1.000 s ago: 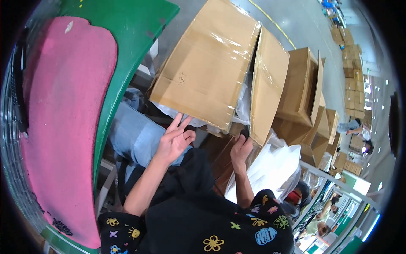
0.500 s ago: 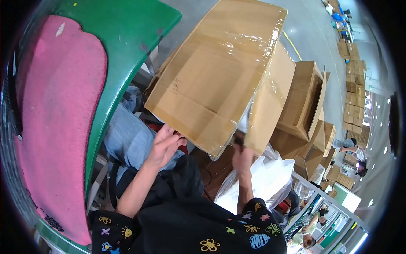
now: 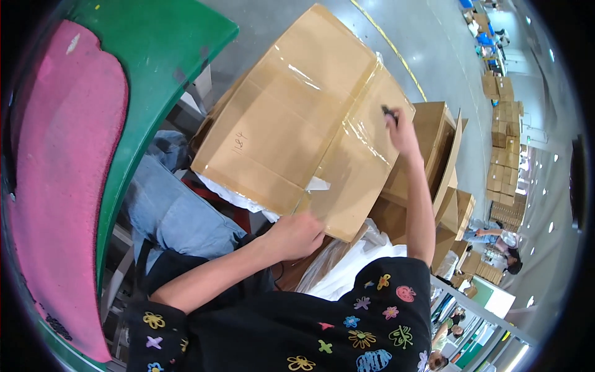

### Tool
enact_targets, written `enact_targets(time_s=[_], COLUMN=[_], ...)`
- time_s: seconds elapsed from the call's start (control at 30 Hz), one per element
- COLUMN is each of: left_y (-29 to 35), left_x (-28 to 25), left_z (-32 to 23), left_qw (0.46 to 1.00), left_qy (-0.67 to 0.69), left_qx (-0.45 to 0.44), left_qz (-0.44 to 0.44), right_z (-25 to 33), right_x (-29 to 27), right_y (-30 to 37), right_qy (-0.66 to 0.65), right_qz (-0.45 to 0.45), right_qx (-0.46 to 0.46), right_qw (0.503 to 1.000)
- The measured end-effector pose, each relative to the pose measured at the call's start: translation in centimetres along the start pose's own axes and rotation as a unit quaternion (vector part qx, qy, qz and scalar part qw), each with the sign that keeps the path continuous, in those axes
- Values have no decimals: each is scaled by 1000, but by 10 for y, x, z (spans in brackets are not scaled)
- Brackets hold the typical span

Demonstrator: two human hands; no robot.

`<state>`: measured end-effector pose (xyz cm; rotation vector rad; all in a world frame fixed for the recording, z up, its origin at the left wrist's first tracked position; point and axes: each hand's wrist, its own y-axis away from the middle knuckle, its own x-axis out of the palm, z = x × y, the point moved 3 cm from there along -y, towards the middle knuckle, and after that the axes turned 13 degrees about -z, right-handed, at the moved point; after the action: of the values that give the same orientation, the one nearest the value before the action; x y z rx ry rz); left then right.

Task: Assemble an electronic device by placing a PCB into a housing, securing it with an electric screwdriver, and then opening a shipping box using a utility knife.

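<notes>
A large cardboard box (image 3: 273, 118) stands in front of me, its top flaps joined by a seam of shiny clear tape. My left hand (image 3: 294, 235) is closed at the box's near edge, by the seam's near end; its slightly blurred fingers seem to grip the edge. Over the right flap, toward its far right side, my right hand (image 3: 401, 133) is closed around a small dark tool (image 3: 388, 113), whose kind I cannot make out. White sheeting (image 3: 229, 194) pokes out under the box's near left edge. A small white patch (image 3: 318, 184) shows beside the seam.
Left lies a green table (image 3: 167, 37) with a pink mat (image 3: 68, 186). Open cardboard boxes (image 3: 427, 142) stand at the right, and white plastic-wrapped material (image 3: 353, 263) lies near my right side. Jeans-clad legs (image 3: 176, 208) show beside the table. Other people and stacked boxes are farther off.
My right hand has moved from the box's near edge up and away over the right flap. The right flap now lies flatter, level with the left one. My left hand has shifted right along the edge.
</notes>
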<state>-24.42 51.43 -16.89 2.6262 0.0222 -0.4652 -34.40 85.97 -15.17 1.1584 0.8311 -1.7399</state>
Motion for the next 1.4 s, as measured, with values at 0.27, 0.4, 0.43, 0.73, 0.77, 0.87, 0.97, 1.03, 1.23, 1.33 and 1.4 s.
enact_targets(time_s=[0.27, 0.4, 0.43, 0.73, 0.77, 0.87, 0.97, 1.03, 1.23, 1.33, 1.4], left_y=[-55, -66, -67, -67, -69, -68, -69, -69, -56, -49, -35], left_x=[5, 9, 8, -1, -2, -1, 0, 0, 4, 3, 0], left_z=[73, 71, 69, 71, 70, 71, 73, 72, 79, 85, 92], left_qw=[892, 908, 909, 916, 917, 917, 916, 917, 895, 886, 866], left_qy=[-229, -271, -271, -256, -250, -242, -243, -238, -239, -201, -181], left_qx=[2, -40, -41, -48, -43, -44, -40, -39, 3, 21, -2], left_qz=[-391, -319, -315, -305, -308, -313, -316, -317, -377, -417, -466], right_z=[15, -5, -10, -44, -67, -105, -82, -47, 84, 92, 91], right_x=[27, 49, 55, 55, 46, 26, 23, 41, 101, 103, 95], right_y=[-164, -197, -202, -178, -175, -162, -127, -99, 15, 53, 65], right_qy=[137, 183, 181, 309, 303, 383, 301, 172, 79, 101, 69], right_qz=[-87, -54, -51, -48, -33, 88, -59, -173, 89, 103, 69], right_qx=[-104, -96, -94, -178, -140, -5, -58, -61, -206, -295, -334], right_qw=[981, 977, 978, 933, 942, 919, 950, 968, 971, 945, 938])
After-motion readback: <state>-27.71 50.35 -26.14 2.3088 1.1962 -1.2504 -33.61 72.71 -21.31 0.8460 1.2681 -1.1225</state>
